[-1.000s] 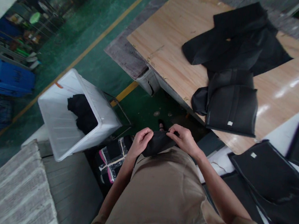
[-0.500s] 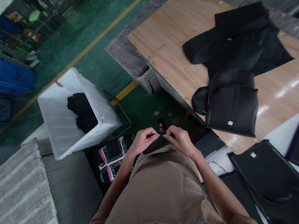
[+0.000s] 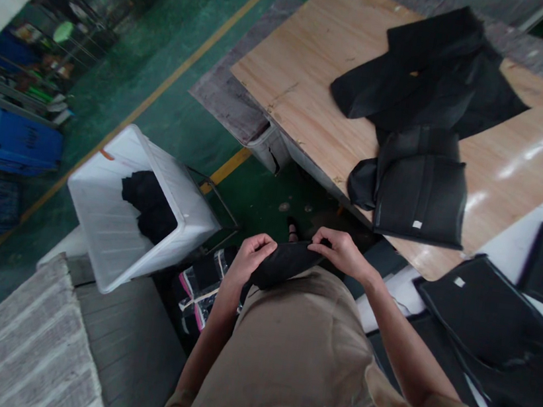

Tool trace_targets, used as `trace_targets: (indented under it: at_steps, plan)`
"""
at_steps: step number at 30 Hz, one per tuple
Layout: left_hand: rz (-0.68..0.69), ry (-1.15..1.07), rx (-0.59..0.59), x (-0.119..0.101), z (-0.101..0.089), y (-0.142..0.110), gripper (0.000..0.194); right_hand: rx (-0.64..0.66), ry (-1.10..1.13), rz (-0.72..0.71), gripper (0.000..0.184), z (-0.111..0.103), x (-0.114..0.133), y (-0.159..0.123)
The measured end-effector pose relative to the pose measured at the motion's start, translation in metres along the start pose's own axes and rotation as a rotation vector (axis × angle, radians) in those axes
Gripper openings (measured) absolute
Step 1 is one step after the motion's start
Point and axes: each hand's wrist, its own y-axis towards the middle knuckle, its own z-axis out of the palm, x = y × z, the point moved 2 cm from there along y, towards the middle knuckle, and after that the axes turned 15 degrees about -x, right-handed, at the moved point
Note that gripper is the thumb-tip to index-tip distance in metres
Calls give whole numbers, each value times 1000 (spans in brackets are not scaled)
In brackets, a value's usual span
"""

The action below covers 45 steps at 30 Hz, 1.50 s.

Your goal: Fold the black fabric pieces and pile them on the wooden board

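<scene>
A black fabric piece (image 3: 286, 263) is stretched between my two hands, just in front of the brown apron (image 3: 303, 341) I wear. My left hand (image 3: 253, 254) pinches its left end between thumb and fingers. At the other end, my right hand (image 3: 338, 249) grips the upper edge in a pinch. The lower part of the fabric is hidden behind the apron. To the right, a stack of black fabric pieces (image 3: 422, 197) with a small white label lies at the wooden tabletop's near edge.
The wooden tabletop (image 3: 311, 55) also bears a loose black fabric heap (image 3: 433, 71). Labelled black panels (image 3: 492, 313) lie on a white surface at right. At left stands a white bin (image 3: 101, 208) with black cloth (image 3: 148, 204) inside. Plastic-wrapped bundles (image 3: 200, 287) sit low beside my left arm.
My hands have moved apart, the left slightly left and the right to the right. More of the black fabric now shows, pulled out between them.
</scene>
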Motion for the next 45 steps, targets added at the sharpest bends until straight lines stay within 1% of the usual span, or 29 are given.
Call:
trace_targets:
  at_steps: [3,7,12,16,19,22,24,26,28,31,33,35,39,45]
  plan:
    - [-7,-2,0,0,0,0,27,-15,7,45,18,1,-1,-1]
    - [-15,-6,3,1,-1,0,27,-123,41,127,29,-3,-3,-2]
    - [-38,-15,-11,4,-2,0,27,-219,88,170,33,-4,-8,-2]
    - [-75,-48,-14,10,-3,1,27,-287,241,236,35,-1,-14,-4]
    - [-94,-78,-16,14,-4,3,28,-300,324,287,40,-1,-18,-9]
    - [-106,-85,-14,17,-5,4,30,-259,348,288,48,-2,-21,-15]
    - [-109,-87,-15,18,-5,4,31,-238,369,285,49,-1,-22,-18]
    - [-119,-98,-19,20,-5,5,31,-248,385,298,46,2,-22,-20]
    - [-133,-126,-22,22,-4,6,31,-305,396,343,44,8,-23,-20]
    - [-134,-154,-24,24,-3,7,31,-455,449,442,47,20,-24,-19]
    - [-108,-137,-33,24,-2,6,32,-547,505,495,50,26,-24,-18]
    - [-78,-111,-47,23,-2,5,32,-603,545,537,52,29,-23,-16]
    - [-41,-72,-61,24,-1,4,35,-659,564,568,53,29,-20,-14]
    - [-12,-9,-74,31,-1,4,41,-661,548,562,53,28,-14,-14]
